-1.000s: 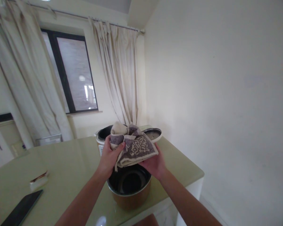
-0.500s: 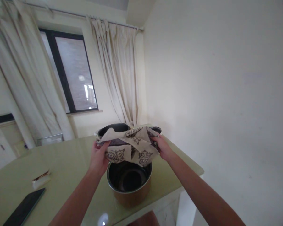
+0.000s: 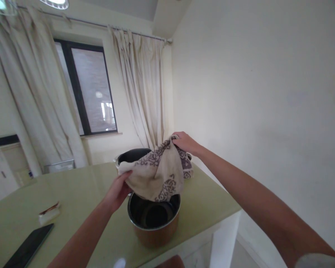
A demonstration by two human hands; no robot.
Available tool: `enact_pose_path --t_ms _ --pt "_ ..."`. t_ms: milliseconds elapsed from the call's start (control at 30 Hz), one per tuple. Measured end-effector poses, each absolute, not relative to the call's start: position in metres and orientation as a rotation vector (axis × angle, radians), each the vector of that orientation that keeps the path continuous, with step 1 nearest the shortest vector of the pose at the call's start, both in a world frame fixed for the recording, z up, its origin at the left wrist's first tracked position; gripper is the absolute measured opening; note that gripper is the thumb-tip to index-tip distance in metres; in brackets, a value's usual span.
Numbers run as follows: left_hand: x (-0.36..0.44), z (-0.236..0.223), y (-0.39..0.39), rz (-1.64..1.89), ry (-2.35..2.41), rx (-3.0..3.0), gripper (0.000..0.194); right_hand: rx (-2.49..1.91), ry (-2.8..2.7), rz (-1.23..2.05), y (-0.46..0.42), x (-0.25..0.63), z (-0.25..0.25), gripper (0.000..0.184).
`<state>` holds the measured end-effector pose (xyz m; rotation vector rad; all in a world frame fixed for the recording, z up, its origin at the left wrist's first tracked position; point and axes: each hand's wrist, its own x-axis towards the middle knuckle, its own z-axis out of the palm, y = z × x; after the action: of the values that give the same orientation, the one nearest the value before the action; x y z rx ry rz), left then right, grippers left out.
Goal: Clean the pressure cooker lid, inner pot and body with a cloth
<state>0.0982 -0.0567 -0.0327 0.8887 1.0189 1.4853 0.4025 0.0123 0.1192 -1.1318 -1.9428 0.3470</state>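
Observation:
A beige cloth [image 3: 153, 175] with a dark purple-brown pattern hangs between my hands, above the table. My left hand [image 3: 118, 191] pinches its lower left edge. Higher up, my right hand [image 3: 184, 143] grips a gathered corner, so the cloth slopes down to the left. Below it stands a copper-brown pot [image 3: 156, 234] with a dark inside, its far rim partly covered by the cloth. Behind the cloth, a second dark-lined pot [image 3: 132, 154] shows only in part.
The pale green table [image 3: 80, 193] ends at a corner on the right, near the white wall [image 3: 257, 111]. A dark flat tablet-like object [image 3: 29, 245] and a small white packet [image 3: 48, 213] lie on the left. Curtains [image 3: 142, 82] hang beside the window behind.
My right hand has risen, lifting its end of the cloth, which now hangs more spread out and slanted. My left hand stays low, with the cloth still held.

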Motion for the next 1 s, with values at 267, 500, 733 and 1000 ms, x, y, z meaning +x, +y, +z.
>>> enact_pose_path --t_ms 267,500,733,1000 --pt "0.138 -0.017 -0.049 1.653 1.145 1.203 0.057 -0.978 -2.451 0.172 0.010 0.355 0.192 0.007" --pt "0.187 0.018 -0.053 1.363 0.794 1.732 0.081 -1.080 -2.827 -0.102 -0.006 0.342 0.222 0.036" --pt "0.184 0.015 -0.047 1.490 1.006 1.790 0.071 -1.142 -2.741 0.027 -0.008 0.357 0.224 0.040" --pt "0.129 0.059 -0.031 0.936 0.929 1.783 0.064 -0.788 -2.673 0.521 0.009 0.384 0.224 0.038"
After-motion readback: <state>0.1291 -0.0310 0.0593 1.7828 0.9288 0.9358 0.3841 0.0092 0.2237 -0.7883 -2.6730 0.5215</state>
